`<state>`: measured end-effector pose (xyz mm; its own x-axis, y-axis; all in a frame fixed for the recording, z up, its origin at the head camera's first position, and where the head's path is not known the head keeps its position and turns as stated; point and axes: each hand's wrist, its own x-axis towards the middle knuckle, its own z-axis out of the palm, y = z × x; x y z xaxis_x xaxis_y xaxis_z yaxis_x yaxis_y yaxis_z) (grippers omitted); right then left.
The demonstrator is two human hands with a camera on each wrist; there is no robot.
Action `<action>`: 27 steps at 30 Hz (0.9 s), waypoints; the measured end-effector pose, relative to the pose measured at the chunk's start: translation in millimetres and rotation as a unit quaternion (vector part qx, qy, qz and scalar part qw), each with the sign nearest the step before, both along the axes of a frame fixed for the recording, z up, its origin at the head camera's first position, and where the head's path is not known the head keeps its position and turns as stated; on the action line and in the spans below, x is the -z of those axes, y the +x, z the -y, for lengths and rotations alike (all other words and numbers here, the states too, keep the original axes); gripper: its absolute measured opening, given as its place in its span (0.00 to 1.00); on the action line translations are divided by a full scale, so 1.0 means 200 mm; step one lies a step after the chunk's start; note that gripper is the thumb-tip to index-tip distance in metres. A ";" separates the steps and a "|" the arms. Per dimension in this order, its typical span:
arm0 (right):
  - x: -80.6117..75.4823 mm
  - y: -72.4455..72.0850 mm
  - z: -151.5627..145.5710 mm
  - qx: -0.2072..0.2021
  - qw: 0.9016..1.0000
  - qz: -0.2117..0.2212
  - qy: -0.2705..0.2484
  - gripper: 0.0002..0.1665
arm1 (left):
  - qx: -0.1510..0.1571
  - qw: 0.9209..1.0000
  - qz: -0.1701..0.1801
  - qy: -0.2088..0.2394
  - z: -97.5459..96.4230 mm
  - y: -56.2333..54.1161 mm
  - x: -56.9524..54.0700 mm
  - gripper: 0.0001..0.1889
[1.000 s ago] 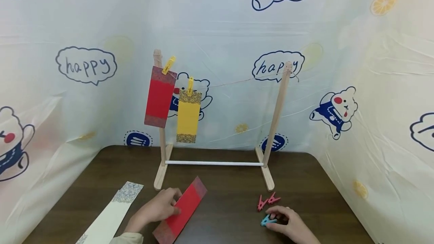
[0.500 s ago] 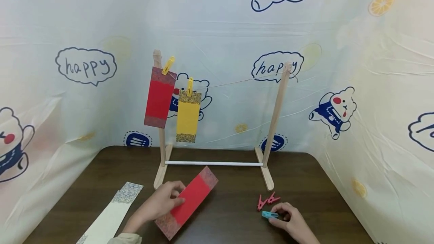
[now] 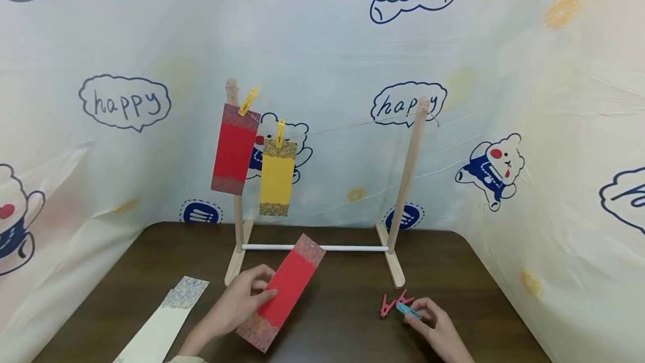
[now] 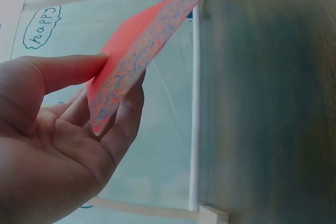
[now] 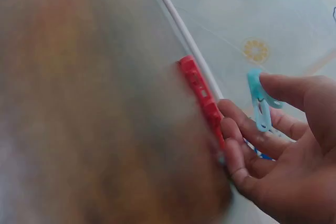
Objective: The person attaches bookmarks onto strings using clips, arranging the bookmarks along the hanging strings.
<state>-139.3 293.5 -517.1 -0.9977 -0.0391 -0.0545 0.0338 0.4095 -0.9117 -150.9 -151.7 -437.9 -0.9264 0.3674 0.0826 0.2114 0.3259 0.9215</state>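
Observation:
My left hand (image 3: pixel 242 300) pinches a red card (image 3: pixel 288 290) with patterned ends, thumb on its front and fingers behind. In the left wrist view the card (image 4: pixel 137 51) tilts up, close in front of the rack's white rod (image 4: pixel 195 108). Between thumb and fingertips my right hand (image 3: pixel 437 326) pinches a light blue clothespin (image 5: pixel 254 81). Close to that hand, two pinkish-red clothespins (image 3: pixel 386 307) lie on the table. From the rack's string (image 3: pixel 347 126) hang another red card (image 3: pixel 234 153) and a yellow card (image 3: pixel 276 179), each under a yellow clothespin (image 3: pixel 280 134).
Slanted wooden posts (image 3: pixel 410 170) on wooden feet (image 3: pixel 395 265) hold the string up at the back of the dark table (image 3: pixel 347 318). Overlapping cream cards (image 3: pixel 160 326) with grey patterned ends lie at left front. A printed curtain (image 3: pixel 322 43) surrounds the table.
My left hand has raised the red card off the table and moved it slightly forward. My right hand has picked up the blue clothespin and turned it. The head view has shifted a little.

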 end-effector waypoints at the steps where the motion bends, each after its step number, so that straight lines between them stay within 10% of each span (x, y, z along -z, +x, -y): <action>1: 0.00 0.00 0.01 0.006 1.000 0.002 -0.015 0.20 | -0.002 1.000 0.004 0.004 0.01 0.01 0.00 0.11; 8: -0.14 0.01 0.08 0.027 0.998 -0.039 -0.041 0.18 | -0.013 0.999 0.022 0.026 0.02 0.00 0.02 0.13; 15: -0.47 0.00 0.14 -0.005 0.993 -0.113 0.013 0.16 | -0.047 0.998 0.022 0.022 0.00 0.00 -0.03 0.15; 27: -0.79 -0.06 0.20 -0.078 0.947 -0.281 0.133 0.12 | -0.022 1.000 -0.006 0.014 -0.01 0.01 -0.15 0.14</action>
<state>-150.3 253.6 -358.8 -0.8552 -0.2481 0.4550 -0.5064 0.5866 -0.6320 -148.9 -149.4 -407.7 -0.9404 0.3237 0.1040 0.2088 0.3084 0.9280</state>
